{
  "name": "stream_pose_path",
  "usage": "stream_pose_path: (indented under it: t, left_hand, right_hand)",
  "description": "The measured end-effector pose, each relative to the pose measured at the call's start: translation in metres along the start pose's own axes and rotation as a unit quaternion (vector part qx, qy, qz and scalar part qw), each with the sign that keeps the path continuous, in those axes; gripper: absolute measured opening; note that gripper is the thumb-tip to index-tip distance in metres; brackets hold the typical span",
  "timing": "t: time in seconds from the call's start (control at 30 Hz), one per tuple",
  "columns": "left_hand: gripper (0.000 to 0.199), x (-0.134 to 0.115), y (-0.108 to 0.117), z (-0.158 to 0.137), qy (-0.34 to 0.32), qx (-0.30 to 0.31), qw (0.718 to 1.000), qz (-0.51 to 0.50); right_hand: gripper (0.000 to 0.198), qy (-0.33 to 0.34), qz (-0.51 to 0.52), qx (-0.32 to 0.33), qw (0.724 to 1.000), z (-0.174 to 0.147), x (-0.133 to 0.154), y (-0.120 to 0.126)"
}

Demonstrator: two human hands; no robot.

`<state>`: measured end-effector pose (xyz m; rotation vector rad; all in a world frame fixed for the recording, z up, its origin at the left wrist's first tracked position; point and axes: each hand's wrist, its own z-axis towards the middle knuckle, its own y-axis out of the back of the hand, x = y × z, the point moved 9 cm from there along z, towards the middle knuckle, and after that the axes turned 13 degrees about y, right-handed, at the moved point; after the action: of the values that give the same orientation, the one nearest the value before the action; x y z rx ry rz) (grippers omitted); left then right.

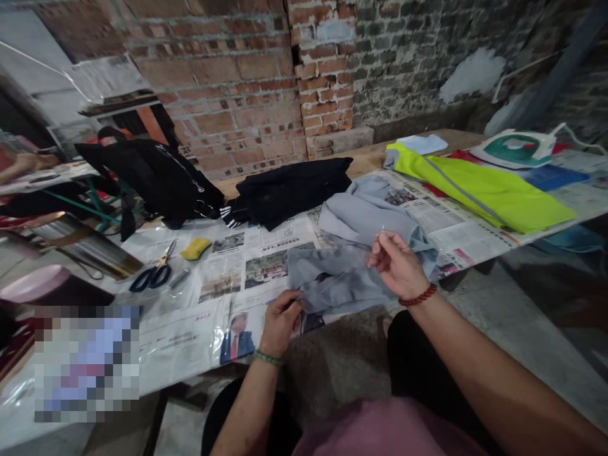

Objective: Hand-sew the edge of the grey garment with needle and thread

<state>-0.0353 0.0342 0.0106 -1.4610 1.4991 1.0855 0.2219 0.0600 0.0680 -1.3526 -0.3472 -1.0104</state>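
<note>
A grey garment (351, 218) lies bunched on the newspaper-covered table in front of me, one flatter part of it reaching toward the near edge. My left hand (281, 320), wearing a green bead bracelet, pinches the left end of this flatter part between thumb and fingers. Over the garment's right side, my right hand (399, 263) is raised with thumb and forefinger pressed together. Something tiny and pale shows at those fingertips, too small to name. A red bead bracelet (418, 296) circles the right wrist.
Dark blue scissors (151, 277) and a yellow-green sponge (195, 249) lie to the left, near a steel flask (88, 244). Behind are a black bag (152, 177) and folded black cloth (289, 190). At right lie a neon-yellow garment (479, 187) and an iron (517, 149).
</note>
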Motion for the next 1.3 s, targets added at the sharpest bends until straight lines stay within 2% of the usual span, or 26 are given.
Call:
stream_pose_path:
  t: [0.3,0.6,0.83,1.0,1.2,1.3]
  left_hand:
    - [0.016,0.002,0.002,0.001,0.008,-0.01,0.999,-0.038]
    - [0.015,0.004,0.002,0.002,0.014,-0.007,0.998,-0.054]
    - [0.018,0.005,0.002,0.004,0.012,-0.008,0.998,-0.054]
    - [0.018,0.005,0.002,0.004,0.013,-0.012,0.999,-0.048]
    - [0.018,0.006,0.002,0.005,0.013,-0.006,0.998,-0.054]
    - [0.019,0.004,0.002,0.004,0.014,-0.005,0.998,-0.053]
  right_hand:
    - [0.017,0.045,0.017,-0.003,0.999,0.009,0.021,0.012]
    - [0.016,0.053,0.032,-0.003,0.998,0.012,0.03,0.015]
    - [0.012,0.054,0.069,-0.047,0.995,0.025,0.04,0.032]
    - [0.007,0.039,0.084,-0.051,0.994,0.039,0.039,0.039]
    - [0.004,0.026,0.078,-0.063,0.995,0.053,0.034,0.035]
    - [0.011,0.032,0.043,-0.051,0.997,0.046,0.032,0.025]
